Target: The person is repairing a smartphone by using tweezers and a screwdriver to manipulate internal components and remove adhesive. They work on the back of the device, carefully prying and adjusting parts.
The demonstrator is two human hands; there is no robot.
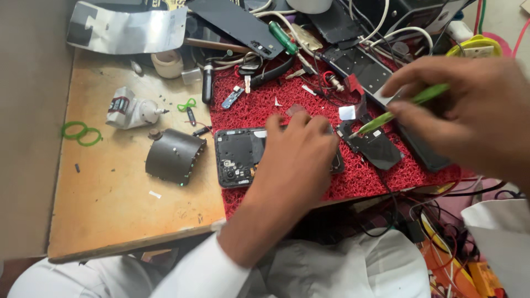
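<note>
Head view: your left hand (295,160) lies flat over the opened phone (243,157) at the centre of the red mat (259,105), palm down and fingers spread toward twelve o'clock; the grip is a press, not a clasp, with nothing closed inside it. The phone's back is off, its camera end showing bare at nine o'clock of your hand.

Your right hand (469,110), at three o'clock, has its grip pinched shut on a green tool (408,105). The tip slants down toward eight o'clock and sits at the top edge of a loose black cover piece (375,146), just beside the phone. The hand is blurred, so whether the tip touches I cannot tell.

By my reading you are mid-disassembly, working that cover piece while steadying the phone. The next move calls for a small, steady tip and firm pressure from your left hand.

On the bare counter (110,209) at nine o'clock lie a dark curved part (174,156) and a glue bottle (130,107).
</note>
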